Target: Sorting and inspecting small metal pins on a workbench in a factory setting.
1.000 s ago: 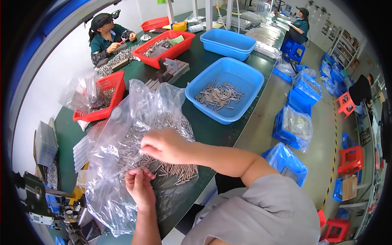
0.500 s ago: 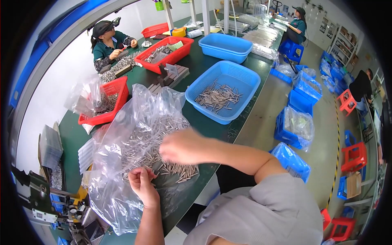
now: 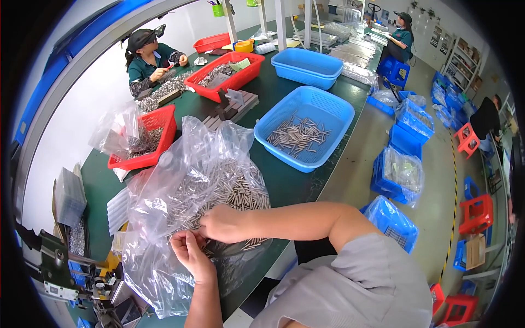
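a: what are your fingers (image 3: pixel 188 238) doing?

b: your left hand (image 3: pixel 190 256) has its fingers pinched narrow on the clear plastic bag (image 3: pixel 191 213), right at the heap of small metal pins (image 3: pixel 229 194) inside it. your right hand (image 3: pixel 223 223) lies across the same heap, fingers curled down on the film and touching your left fingertips; whether they clamp a pin, you cannot tell.

a: and where is the bag?

b: it lies on the green tabletop (image 3: pixel 284 180) at the near edge, in front of you, crumpled and rising toward the middle. past it, by the right edge, sits a blue basket (image 3: pixel 333 106) with more pins. a red basket (image 3: pixel 164 123) stands toward the left edge, with another person (image 3: pixel 145 60) seated at the far left corner.
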Demonstrator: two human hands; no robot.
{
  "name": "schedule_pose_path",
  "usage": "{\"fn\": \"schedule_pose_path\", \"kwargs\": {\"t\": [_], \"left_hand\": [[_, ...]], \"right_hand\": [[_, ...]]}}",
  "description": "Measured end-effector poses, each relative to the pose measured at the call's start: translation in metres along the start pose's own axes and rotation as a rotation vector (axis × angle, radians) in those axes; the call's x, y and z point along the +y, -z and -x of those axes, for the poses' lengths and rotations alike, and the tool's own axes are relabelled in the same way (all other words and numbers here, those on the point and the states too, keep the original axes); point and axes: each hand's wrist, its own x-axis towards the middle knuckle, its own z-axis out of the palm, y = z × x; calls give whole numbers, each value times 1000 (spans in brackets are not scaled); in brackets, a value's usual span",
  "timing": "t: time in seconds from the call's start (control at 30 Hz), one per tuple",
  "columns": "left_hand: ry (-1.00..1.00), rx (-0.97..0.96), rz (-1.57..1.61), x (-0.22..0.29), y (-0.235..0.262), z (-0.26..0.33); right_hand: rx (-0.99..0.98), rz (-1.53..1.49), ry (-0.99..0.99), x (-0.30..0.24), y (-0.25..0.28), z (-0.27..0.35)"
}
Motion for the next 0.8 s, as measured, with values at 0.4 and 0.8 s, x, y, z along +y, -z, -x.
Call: {"fn": "schedule_pose_path", "kwargs": {"t": [0.4, 0.8], "left_hand": [[23, -118, -28, 0, -3, 4], [77, -110, 18, 1, -4, 5]], "right_hand": [[186, -357, -63, 14, 20, -4], [200, -525, -99, 11, 30, -4]]}}
